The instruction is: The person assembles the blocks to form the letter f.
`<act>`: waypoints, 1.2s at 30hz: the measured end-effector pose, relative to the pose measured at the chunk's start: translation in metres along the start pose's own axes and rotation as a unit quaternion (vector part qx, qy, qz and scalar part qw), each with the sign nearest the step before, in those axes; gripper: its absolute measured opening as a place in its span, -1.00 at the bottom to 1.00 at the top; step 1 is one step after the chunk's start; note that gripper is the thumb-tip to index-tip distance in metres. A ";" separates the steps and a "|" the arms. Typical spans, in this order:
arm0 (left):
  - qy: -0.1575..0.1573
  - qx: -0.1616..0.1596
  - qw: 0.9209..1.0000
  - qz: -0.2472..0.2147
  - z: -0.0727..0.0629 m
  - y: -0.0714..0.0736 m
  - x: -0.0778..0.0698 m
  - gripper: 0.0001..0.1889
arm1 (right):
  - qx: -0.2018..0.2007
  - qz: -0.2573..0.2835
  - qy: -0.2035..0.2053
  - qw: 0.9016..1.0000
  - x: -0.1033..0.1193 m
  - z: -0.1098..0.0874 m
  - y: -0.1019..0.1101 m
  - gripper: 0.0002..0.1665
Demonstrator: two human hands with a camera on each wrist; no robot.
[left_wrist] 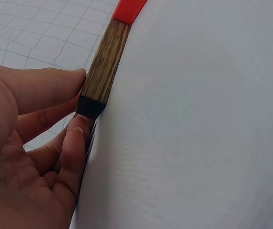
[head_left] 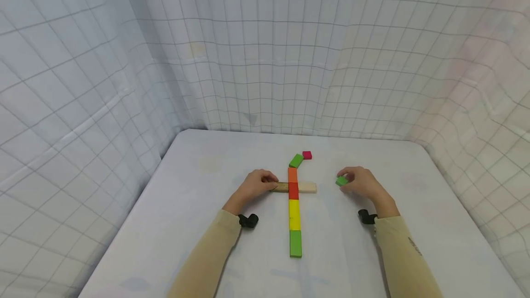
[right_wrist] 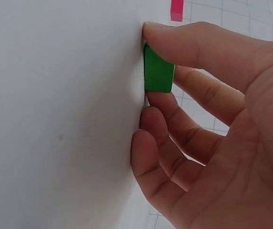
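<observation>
My left hand (head_left: 256, 185) pinches the outer end of a brown wooden-grain block (left_wrist: 106, 64), thumb on one side and fingers around its dark end. That block lies against the left side of a red block (head_left: 293, 191), and a cream block (head_left: 307, 188) extends from the right side. Off to the right, my right hand (head_left: 359, 182) holds a small green block (right_wrist: 159, 71) between thumb and fingers, low at the table surface. In the right wrist view its other fingers are bent with their tips along the cloth.
Above the red block in the column is an orange block (head_left: 292, 175); below are a yellow section (head_left: 294, 215) and a long green block (head_left: 296, 243). A tilted green block (head_left: 296, 161) and a crimson block (head_left: 307, 155) top it. Checked cloth walls (head_left: 265, 82) surround the white table (head_left: 174, 243).
</observation>
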State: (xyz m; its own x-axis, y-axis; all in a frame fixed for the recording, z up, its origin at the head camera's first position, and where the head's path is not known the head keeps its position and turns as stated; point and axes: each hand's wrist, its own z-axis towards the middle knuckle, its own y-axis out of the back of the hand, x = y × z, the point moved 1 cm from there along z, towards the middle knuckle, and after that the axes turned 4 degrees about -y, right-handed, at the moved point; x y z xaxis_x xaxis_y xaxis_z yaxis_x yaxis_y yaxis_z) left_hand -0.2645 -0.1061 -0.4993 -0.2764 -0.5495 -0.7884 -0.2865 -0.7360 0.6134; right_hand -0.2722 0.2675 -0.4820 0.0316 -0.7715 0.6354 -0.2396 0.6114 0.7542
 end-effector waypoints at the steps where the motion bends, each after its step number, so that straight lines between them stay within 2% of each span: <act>1: 0.000 -0.001 1.000 0.000 0.000 0.000 0.000 -0.87 | 0.001 0.001 0.000 1.000 0.001 0.000 0.000 -0.54; 12: 0.000 -0.003 1.000 -0.003 -0.003 0.000 -0.002 -0.87 | -0.006 0.000 0.010 1.000 0.002 -0.001 -0.004 -0.55; 22: -0.007 -0.005 1.000 0.007 0.000 -0.001 -0.001 -0.87 | -0.007 -0.006 0.006 1.000 0.003 -0.002 0.000 -0.53; 30: -0.009 -0.004 1.000 0.002 0.001 -0.002 -0.001 -0.87 | -0.002 -0.018 0.011 1.000 0.007 0.002 0.004 -0.52; 36: -0.002 -0.003 1.000 0.006 0.000 0.000 -0.001 -0.87 | -0.015 -0.026 0.007 1.000 0.008 0.008 0.004 -0.53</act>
State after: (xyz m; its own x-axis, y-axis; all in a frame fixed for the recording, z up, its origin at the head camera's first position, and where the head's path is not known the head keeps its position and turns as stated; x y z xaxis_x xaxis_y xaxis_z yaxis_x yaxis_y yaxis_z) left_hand -0.2645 -0.1054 -0.4991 -0.2833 -0.5563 -0.7812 -0.2772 -0.7323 0.6220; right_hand -0.2805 0.2621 -0.4753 0.0572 -0.7998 0.5975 -0.2080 0.5758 0.7907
